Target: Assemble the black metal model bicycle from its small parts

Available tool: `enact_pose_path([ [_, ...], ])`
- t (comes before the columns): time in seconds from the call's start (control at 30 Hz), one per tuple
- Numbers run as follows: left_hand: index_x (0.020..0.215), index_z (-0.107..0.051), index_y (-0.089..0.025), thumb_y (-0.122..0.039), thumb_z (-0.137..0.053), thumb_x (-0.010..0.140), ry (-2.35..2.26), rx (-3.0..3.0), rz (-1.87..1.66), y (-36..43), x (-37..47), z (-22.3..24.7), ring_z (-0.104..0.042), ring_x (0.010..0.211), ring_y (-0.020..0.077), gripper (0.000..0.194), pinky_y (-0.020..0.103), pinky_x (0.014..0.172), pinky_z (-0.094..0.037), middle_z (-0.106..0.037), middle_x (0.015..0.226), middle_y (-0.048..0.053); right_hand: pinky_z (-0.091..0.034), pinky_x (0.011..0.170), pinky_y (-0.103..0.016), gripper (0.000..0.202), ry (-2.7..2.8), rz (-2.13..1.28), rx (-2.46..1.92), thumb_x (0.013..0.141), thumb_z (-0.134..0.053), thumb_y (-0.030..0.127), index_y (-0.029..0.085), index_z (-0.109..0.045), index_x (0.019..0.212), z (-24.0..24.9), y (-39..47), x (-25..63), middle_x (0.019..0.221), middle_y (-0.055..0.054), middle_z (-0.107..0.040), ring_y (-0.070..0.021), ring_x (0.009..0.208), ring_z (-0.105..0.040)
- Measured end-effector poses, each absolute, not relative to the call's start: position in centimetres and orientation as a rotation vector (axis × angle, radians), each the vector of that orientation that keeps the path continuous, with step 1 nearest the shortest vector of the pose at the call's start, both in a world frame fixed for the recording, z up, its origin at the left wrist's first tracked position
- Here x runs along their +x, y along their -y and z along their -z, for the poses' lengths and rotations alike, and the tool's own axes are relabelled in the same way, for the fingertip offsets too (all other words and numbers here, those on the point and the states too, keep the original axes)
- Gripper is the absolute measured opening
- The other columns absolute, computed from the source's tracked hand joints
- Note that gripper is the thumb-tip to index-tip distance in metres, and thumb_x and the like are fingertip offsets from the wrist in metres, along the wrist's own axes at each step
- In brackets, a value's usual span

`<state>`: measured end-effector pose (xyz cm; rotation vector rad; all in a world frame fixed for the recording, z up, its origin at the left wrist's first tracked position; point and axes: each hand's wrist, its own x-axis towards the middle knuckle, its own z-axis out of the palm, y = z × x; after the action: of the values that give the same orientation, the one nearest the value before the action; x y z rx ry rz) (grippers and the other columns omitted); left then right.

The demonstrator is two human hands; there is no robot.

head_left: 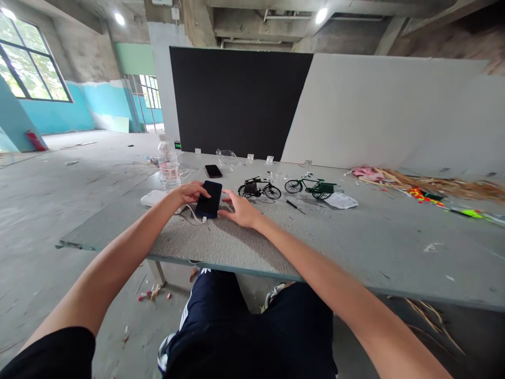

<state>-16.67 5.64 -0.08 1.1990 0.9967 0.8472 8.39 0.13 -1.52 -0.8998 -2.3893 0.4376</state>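
Note:
A dark smartphone (209, 201) with a black screen lies on the table, a white cable plugged into its near end. My left hand (189, 192) is at the phone's left side, fingers stretched out and a fingertip over the upper part of the screen. On the other side, my right hand (241, 209) is open, with thumb and fingers apart by the phone's right edge. Just beyond my right hand stands a black model bicycle (258, 188). A green model bicycle (310, 186) is further right.
A white power bank (153, 198) and a clear plastic bottle (168, 166) are at the left. Another phone (213, 171) lies behind. A black pen-like stick (295, 207) and crumpled white paper (341, 200) are on the right. Black and white panels (240, 100) stand along the back edge.

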Motion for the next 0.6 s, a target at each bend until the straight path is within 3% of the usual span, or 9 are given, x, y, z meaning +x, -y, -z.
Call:
enact_pose_path([
  [0.17, 0.1, -0.066, -0.009, 0.0, -0.068, 0.069, -0.977, 1.108, -0.882, -5.7, -16.0, 0.2, -0.068, 0.081, 0.0185, 0.033, 0.035, 0.085, -0.054, -0.073, 0.083, 0.009, -0.053, 0.093, -0.046, 0.053, 2.351, -0.313, -0.849, 0.095, -0.062, 0.041, 0.022, -0.044, 0.141, 1.2, -0.4, 8.7, 0.115, -0.013, -0.071, -0.0271, 0.107, -0.068],
  [0.27, 0.104, -0.067, -0.01, -0.02, -0.061, 0.09, -1.024, 1.032, -0.96, -5.8, -15.5, 0.2, -0.067, 0.078, 0.0188, 0.018, 0.034, 0.083, -0.053, -0.072, 0.078, 0.009, -0.051, 0.095, -0.047, 0.044, 2.365, -0.246, -0.786, 0.097, -0.057, 0.033, 0.022, -0.045, 0.138, 1.1, 0.0, 8.4, 0.113, -0.012, -0.07, -0.0266, 0.107, -0.066],
  [0.33, 0.105, -0.067, -0.012, -0.038, -0.051, 0.099, -1.043, 1.009, -0.948, -5.8, -15.2, 0.1, -0.066, 0.077, 0.0199, 0.031, 0.034, 0.08, -0.053, -0.071, 0.075, 0.008, -0.049, 0.098, -0.048, 0.043, 2.388, -0.224, -0.752, 0.097, -0.053, 0.026, 0.02, -0.043, 0.139, 1.1, 0.2, 8.0, 0.117, -0.013, -0.069, -0.0268, 0.111, -0.064],
  [0.47, 0.097, -0.067, -0.014, -0.065, -0.046, 0.095, -1.077, 1.036, -0.884, -5.6, -14.9, -0.2, -0.064, 0.074, 0.0218, 0.055, 0.033, 0.074, -0.053, -0.069, 0.071, 0.009, -0.042, 0.107, -0.05, 0.055, 2.426, -0.226, -0.71, 0.092, -0.048, 0.016, 0.019, -0.034, 0.146, 1.2, 0.6, 7.6, 0.129, -0.014, -0.066, -0.0273, 0.123, -0.058],
  [0.6, 0.086, -0.065, -0.015, -0.072, -0.05, 0.089, -1.229, 1.142, -0.971, -5.5, -14.7, -0.1, -0.063, 0.07, 0.0219, 0.059, 0.031, 0.067, -0.051, -0.065, 0.063, 0.007, -0.037, 0.11, -0.053, 0.062, 2.453, -0.231, -0.696, 0.091, -0.054, 0.024, 0.02, -0.031, 0.149, 1.1, 0.7, 7.1, 0.133, -0.013, -0.064, -0.0301, 0.127, -0.055],
])
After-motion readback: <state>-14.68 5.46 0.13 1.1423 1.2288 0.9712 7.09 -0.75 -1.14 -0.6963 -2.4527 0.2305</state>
